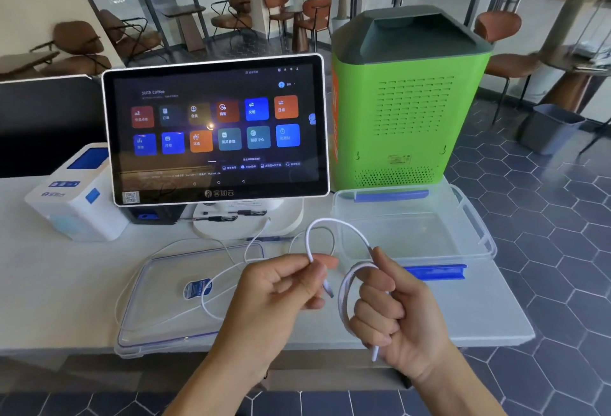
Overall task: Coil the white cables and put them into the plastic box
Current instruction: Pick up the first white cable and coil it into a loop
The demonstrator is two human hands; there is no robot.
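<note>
Both hands hold one white cable [334, 222] above the table's front edge. My left hand [281, 293] pinches it near a plug end that hangs below the fingers. My right hand [393, 313] is closed around several coiled loops, with another plug end poking out under the fist. A loop arcs between the two hands. A second white cable [211, 313] lies loose across the clear lid [158, 326] at the front left. The clear plastic box [413, 227] with blue clips stands open at the right, with nothing visible inside.
A touchscreen terminal [216, 128] on a white stand sits behind the hands. A green machine [406, 101] stands behind the box. A white and blue printer [76, 194] is at the left. The white table [49, 283] ends just right of the box.
</note>
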